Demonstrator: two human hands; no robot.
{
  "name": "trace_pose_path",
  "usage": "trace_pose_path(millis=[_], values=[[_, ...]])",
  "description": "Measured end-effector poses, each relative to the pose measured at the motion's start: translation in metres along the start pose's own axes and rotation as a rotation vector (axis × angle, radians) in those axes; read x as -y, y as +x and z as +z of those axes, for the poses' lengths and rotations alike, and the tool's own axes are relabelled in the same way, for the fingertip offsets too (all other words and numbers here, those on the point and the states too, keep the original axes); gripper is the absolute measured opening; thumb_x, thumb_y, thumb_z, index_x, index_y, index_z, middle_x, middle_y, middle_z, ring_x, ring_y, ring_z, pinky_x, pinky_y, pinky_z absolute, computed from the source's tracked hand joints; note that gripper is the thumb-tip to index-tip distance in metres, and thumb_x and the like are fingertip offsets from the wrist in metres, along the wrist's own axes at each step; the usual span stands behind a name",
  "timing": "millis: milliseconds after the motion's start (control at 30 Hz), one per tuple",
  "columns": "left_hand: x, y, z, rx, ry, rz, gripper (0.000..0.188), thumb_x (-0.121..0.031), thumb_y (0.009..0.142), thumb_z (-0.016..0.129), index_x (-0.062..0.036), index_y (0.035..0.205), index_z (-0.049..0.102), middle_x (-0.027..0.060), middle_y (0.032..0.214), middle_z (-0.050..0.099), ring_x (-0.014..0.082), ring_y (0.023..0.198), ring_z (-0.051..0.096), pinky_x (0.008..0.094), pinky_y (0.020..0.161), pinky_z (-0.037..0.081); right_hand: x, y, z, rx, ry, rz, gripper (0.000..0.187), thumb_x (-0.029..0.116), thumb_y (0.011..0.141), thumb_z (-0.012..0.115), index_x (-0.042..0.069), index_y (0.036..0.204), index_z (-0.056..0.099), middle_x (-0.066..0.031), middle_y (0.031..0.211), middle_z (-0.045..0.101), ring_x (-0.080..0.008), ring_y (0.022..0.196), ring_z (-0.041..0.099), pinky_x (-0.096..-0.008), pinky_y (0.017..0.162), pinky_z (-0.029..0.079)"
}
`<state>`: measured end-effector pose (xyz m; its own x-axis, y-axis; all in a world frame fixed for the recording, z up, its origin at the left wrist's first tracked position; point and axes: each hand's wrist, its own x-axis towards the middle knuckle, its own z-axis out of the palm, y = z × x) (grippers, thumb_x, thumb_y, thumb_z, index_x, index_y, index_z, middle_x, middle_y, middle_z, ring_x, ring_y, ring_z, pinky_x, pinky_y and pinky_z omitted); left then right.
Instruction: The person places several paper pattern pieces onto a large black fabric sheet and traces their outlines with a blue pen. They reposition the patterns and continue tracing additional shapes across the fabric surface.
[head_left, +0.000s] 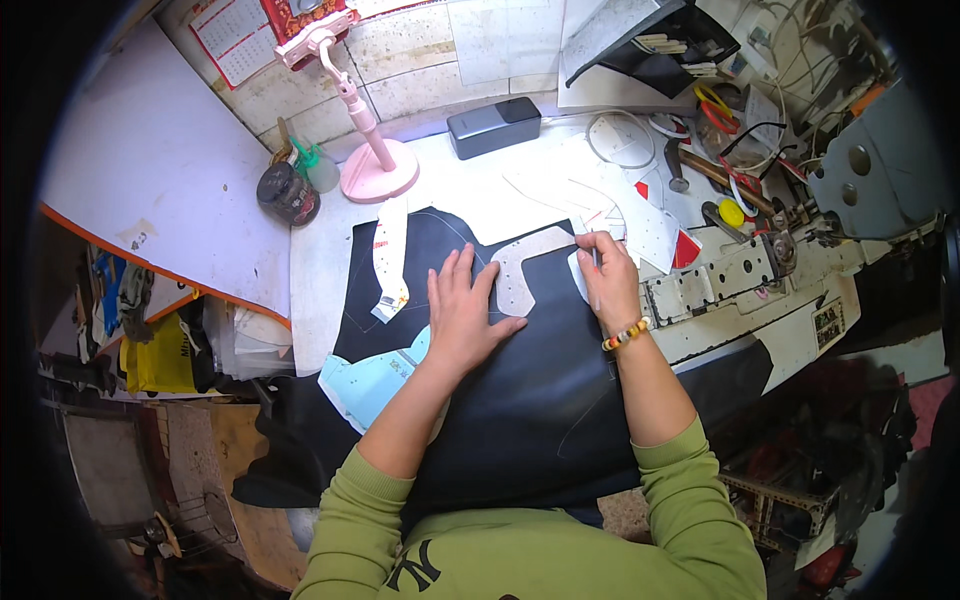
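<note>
Yellow bag (160, 355): low at the far left, below an orange-edged board (170, 170)
Dark jar (288, 195): at the back left of the white worktop (460, 190), beside a green-topped bottle (322, 172)
Light-blue pieces (365, 385): on the black sheet (540, 380), partly hidden by the left forearm
Pink stand (380, 172): upright on its round base, behind the sheet
White strip (390, 250): lengthwise on the sheet, left of the left hand (462, 310)
Left hand: palm down on the sheet, fingers spread, grasping nothing, its thumb and forefinger at the grey template's edge
Dark box (495, 127): near the wall
Grey template (515, 280): flat on the sheet between both hands, curved, dotted with small holes
Right hand (612, 280): fingers bent, thumb near forefinger, by the template's right end; cannot tell whether it grips anything
Bead bracelet (626, 334): around the right wrist
Hammer (678, 168): at the back right, among clutter
</note>
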<state>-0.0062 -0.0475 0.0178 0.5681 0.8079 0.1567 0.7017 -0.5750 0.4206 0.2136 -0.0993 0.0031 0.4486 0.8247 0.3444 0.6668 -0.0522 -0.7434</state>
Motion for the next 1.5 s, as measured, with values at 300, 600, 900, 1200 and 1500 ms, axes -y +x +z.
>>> trace_pose_path(millis=[300,600,900,1200,1500], values=[[-0.002,0.012,0.007,-0.056,-0.097,-0.025,0.082,-0.035,0.066,0.088,-0.0013,0.132,0.053,0.0231,0.149,0.037,0.0394,0.141,0.03,0.0509,0.118,0.021,-0.002,0.001,0.001,0.007,0.051,-0.006,0.018,0.009,0.088,0.065,0.004,0.106,0.064,-0.0131,0.099,0.07,-0.0337,0.095,0.063,-0.0416,0.084,0.05],[-0.007,0.033,0.011,-0.065,-0.06,-0.137,0.063,-0.026,0.066,0.089,-0.0026,0.115,0.057,0.0224,0.147,0.04,0.0384,0.137,0.035,0.046,0.115,0.027,-0.005,0.001,0.002,0.066,0.01,-0.019,0.027,0.013,0.086,0.069,0.01,0.112,0.063,-0.0112,0.105,0.068,-0.032,0.102,0.061,-0.0424,0.091,0.047],[-0.029,0.057,-0.003,0.039,0.01,-0.288,0.047,-0.026,0.072,0.086,-0.0044,0.105,0.06,0.0136,0.12,0.055,0.0318,0.116,0.05,0.0419,0.095,0.045,-0.008,0.001,0.005,0.012,0.097,-0.066,0.025,0.011,0.087,0.068,0.007,0.111,0.063,-0.0123,0.105,0.068,-0.0325,0.1,0.062,-0.0404,0.088,0.049],[-0.026,0.065,-0.006,0.047,-0.008,-0.327,0.037,-0.028,0.077,0.082,-0.0057,0.098,0.062,0.0121,0.103,0.065,0.0312,0.101,0.064,0.0428,0.084,0.05,-0.001,-0.001,0.001,0.097,-0.007,-0.061,0.021,0.012,0.086,0.069,0.009,0.106,0.064,-0.0098,0.101,0.068,-0.0309,0.098,0.062,-0.0425,0.089,0.046],[-0.013,0.079,-0.007,0.09,-0.02,-0.324,0.014,-0.017,0.08,0.073,-0.0075,0.089,0.067,0.0132,0.09,0.07,0.034,0.09,0.068,0.0438,0.078,0.052,0.001,-0.002,0.002,0.126,-0.05,-0.141,0.025,0.011,0.083,0.07,0.01,0.108,0.063,-0.0086,0.108,0.067,-0.0297,0.112,0.058,-0.0431,0.097,0.042]])
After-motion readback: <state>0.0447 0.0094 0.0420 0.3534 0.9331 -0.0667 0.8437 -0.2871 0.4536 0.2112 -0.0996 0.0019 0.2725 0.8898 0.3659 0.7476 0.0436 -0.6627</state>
